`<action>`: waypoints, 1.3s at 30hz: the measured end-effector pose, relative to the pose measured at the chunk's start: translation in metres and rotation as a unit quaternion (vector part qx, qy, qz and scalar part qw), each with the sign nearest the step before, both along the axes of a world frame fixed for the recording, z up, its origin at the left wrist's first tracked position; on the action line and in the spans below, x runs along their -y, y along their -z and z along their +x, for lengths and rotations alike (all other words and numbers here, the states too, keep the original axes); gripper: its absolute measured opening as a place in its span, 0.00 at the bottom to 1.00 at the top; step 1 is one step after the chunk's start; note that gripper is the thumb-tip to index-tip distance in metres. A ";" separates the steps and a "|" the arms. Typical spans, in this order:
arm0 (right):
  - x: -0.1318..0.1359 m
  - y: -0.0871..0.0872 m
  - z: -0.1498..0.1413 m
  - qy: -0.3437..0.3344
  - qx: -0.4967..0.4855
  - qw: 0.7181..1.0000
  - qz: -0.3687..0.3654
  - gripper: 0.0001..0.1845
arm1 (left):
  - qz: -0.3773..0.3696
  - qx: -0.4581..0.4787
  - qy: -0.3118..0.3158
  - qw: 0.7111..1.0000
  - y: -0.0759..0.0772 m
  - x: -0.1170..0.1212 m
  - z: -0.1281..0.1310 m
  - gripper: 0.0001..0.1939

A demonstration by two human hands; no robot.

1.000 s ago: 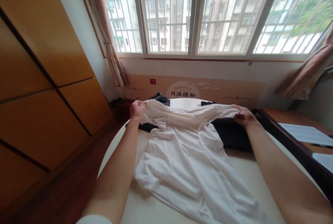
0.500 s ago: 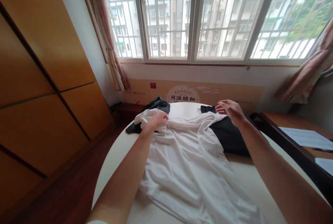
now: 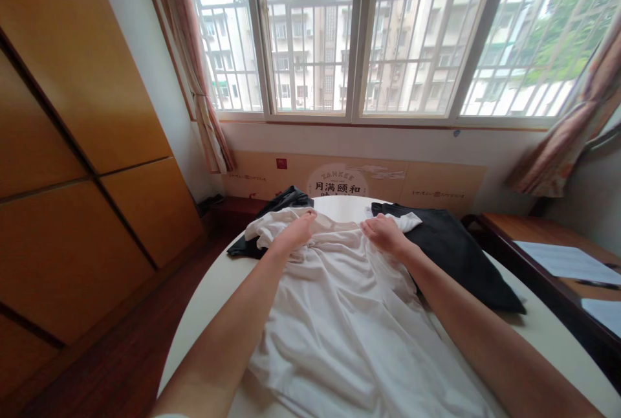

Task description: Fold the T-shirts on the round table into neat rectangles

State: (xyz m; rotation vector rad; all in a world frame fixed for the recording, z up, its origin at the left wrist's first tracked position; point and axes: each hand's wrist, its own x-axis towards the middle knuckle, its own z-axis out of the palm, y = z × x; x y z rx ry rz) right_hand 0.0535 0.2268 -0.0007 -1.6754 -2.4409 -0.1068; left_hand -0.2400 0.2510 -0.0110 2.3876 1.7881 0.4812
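White shirt [image 3: 334,334] lies spread on round cream table [image 3: 557,347], top gathered under both hands, rest running back toward the person. Far left of L hand: wood wardrobe [image 3: 82,165], dark wood floor [image 3: 121,321] below it. Just left of L hand [image 3: 295,233]: crumpled shirt fold [image 3: 272,225], black cloth [image 3: 250,248] poking out under it. L hand is palm down, fingers together, flat on shirt, no visible pinch. Btwn hands: creased shirt fabric. R hand [image 3: 385,235] also palm down and flat on shirt, no grip visible. Just right of it: black garment [image 3: 456,259] partly under shirt; can't tell if same piece as black cloth on left. Well right of R hand: wood side table [image 3: 504,227] w/ papers [image 3: 567,261].
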 end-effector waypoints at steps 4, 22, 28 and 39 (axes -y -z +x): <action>-0.015 -0.001 -0.004 0.019 0.026 0.999 0.000 0.20 | -0.028 -0.026 0.000 0.999 0.004 -0.020 0.001 0.41; -0.092 -0.005 -0.002 0.145 -0.045 0.988 -0.021 0.22 | 0.032 -0.131 -0.068 0.989 0.003 -0.052 0.004 0.36; -0.107 0.000 0.004 0.202 -0.056 0.978 0.004 0.23 | 0.054 -0.118 -0.180 0.975 -0.025 -0.053 -0.004 0.19; -0.116 0.000 -0.030 0.210 -0.065 0.975 -0.019 0.18 | 0.019 -0.044 -0.220 0.974 -0.031 -0.066 0.014 0.19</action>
